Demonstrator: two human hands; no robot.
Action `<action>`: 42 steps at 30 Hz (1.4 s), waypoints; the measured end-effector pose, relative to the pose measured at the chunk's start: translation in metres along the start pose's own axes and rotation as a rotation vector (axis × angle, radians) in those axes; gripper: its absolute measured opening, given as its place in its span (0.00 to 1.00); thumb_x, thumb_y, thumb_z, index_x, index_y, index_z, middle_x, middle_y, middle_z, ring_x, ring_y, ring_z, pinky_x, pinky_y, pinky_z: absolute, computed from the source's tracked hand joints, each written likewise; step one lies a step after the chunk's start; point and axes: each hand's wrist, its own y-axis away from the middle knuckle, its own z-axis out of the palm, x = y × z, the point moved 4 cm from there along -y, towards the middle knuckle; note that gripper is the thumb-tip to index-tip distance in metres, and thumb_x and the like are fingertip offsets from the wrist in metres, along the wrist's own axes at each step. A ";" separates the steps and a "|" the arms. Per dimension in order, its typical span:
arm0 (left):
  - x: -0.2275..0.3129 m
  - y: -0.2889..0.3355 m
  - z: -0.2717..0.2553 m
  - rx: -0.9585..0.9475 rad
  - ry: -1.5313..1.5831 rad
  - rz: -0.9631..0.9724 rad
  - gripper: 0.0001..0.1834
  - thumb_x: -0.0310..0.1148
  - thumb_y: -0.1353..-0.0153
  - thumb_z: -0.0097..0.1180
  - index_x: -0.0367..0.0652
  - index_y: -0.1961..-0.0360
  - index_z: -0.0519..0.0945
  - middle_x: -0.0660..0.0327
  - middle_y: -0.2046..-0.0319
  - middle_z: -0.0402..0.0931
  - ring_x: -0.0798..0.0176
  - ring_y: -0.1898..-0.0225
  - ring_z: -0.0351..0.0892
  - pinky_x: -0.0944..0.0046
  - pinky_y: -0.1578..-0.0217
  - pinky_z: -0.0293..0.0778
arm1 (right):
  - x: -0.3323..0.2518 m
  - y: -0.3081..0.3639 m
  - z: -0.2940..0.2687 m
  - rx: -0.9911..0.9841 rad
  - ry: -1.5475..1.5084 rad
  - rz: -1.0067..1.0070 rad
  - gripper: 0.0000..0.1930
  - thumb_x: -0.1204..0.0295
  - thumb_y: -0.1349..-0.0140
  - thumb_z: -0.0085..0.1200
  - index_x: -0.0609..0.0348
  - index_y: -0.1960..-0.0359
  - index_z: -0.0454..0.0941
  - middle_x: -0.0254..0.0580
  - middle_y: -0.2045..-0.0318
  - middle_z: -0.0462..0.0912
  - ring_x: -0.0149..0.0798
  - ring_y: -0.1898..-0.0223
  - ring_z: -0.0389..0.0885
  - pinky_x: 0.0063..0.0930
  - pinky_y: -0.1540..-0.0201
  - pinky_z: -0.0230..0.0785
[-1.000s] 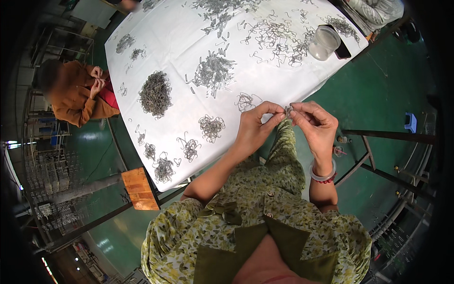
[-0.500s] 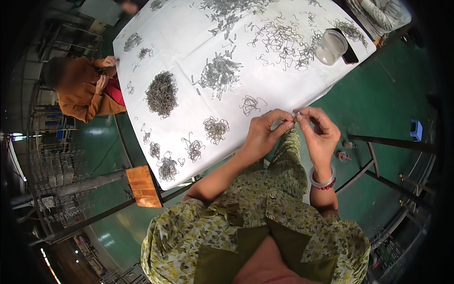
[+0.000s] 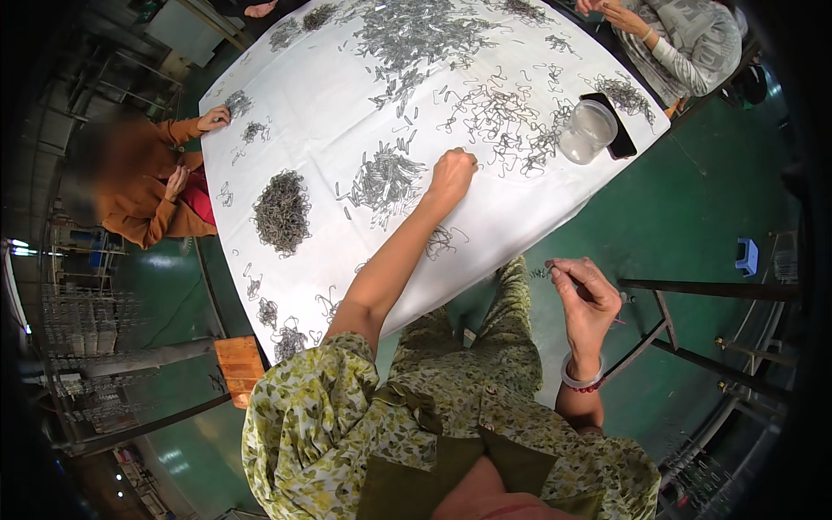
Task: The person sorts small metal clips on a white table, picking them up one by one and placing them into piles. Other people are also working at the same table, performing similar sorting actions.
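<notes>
My left hand (image 3: 452, 179) reaches over the white-covered table (image 3: 511, 208) with its fingers closed and pointing down. Whatever is between its fingertips is hidden. It sits between a pile of small grey metal pieces (image 3: 381, 184) and a spread of bent wire hooks (image 3: 498, 117). Off the table's near edge, my right hand (image 3: 589, 297), wearing a bangle and red beads on its wrist, pinches a small wire piece (image 3: 539, 273), too fine to make out fully. A small heap of wire hooks (image 3: 445, 242) lies just beside my left forearm.
A clear plastic jar (image 3: 588, 132) stands by a black phone (image 3: 617, 143) at the right edge. A dense heap of wire pieces (image 3: 282, 212) lies at left, and more metal pieces (image 3: 416, 35) at the far side. Co-workers sit left and far right. A wooden stool (image 3: 238, 366) stands near left.
My hands were together, fingertips meeting near the table's edge. The left has moved forward over the table; the right has dropped slightly nearer. The left co-worker's hand now reaches onto the table.
</notes>
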 end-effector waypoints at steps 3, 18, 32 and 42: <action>0.001 0.002 0.018 0.040 -0.213 0.095 0.05 0.24 0.45 0.54 0.32 0.69 0.78 0.44 0.67 0.77 0.45 0.64 0.78 0.52 0.63 0.76 | 0.006 0.007 -0.006 0.055 0.006 0.078 0.08 0.87 0.48 0.59 0.67 0.66 0.82 0.37 0.73 0.81 0.24 0.74 0.71 0.16 0.72 0.62; 0.153 0.138 -0.086 -0.332 1.500 -0.139 0.09 0.27 0.36 0.52 0.32 0.58 0.75 0.58 0.63 0.74 0.67 0.61 0.76 0.68 0.62 0.78 | 0.022 0.040 0.003 0.140 -0.102 0.311 0.10 0.84 0.44 0.58 0.70 0.59 0.80 0.42 0.65 0.84 0.28 0.62 0.81 0.18 0.59 0.73; 0.141 0.157 -0.092 0.055 1.177 -0.088 0.06 0.26 0.35 0.50 0.34 0.60 0.74 0.58 0.60 0.78 0.69 0.57 0.76 0.69 0.55 0.72 | 0.010 0.026 0.027 0.094 -0.009 0.106 0.09 0.85 0.45 0.58 0.69 0.62 0.81 0.40 0.68 0.83 0.27 0.68 0.78 0.17 0.66 0.70; 0.118 0.178 -0.091 0.073 0.957 -0.007 0.04 0.24 0.38 0.53 0.38 0.61 0.76 0.59 0.65 0.79 0.66 0.60 0.78 0.66 0.56 0.73 | 0.155 -0.143 0.110 -0.591 0.972 -0.490 0.07 0.80 0.47 0.52 0.61 0.69 0.81 0.55 0.62 0.77 0.53 0.55 0.72 0.43 0.45 0.63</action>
